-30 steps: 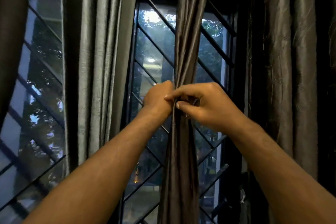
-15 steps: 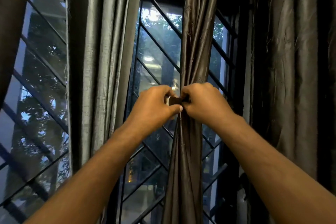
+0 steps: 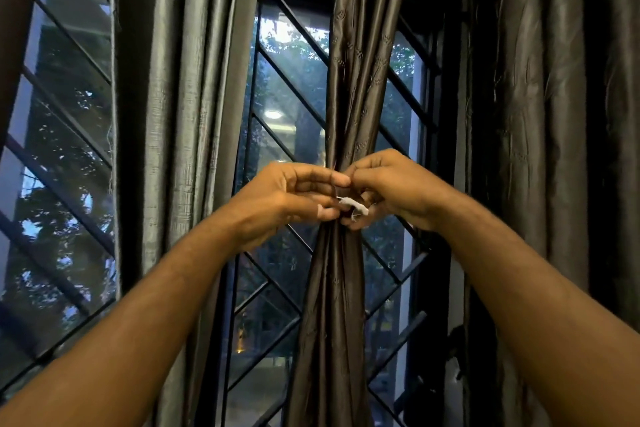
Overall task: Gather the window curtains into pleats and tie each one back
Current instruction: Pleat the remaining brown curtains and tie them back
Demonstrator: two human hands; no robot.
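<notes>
Hands now pinching white tie (image 3: 350,204), gathered curtain (image 3: 360,87) hanging vertical

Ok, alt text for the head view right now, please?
Both hands, left hand and right hand, pinch a small white tie at the waist of a gathered brown curtain before a diagonal window grille; other curtains hang alongside.

Home room at dusk, satin curtains (image 3: 180,114), diagonal window grille (image 3: 287,87), trees (image 3: 69,211) outside

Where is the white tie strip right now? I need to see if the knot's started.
Center of the head view: the white tie strip sits between the left hand and right hand, against the gathered brown curtain.
</notes>
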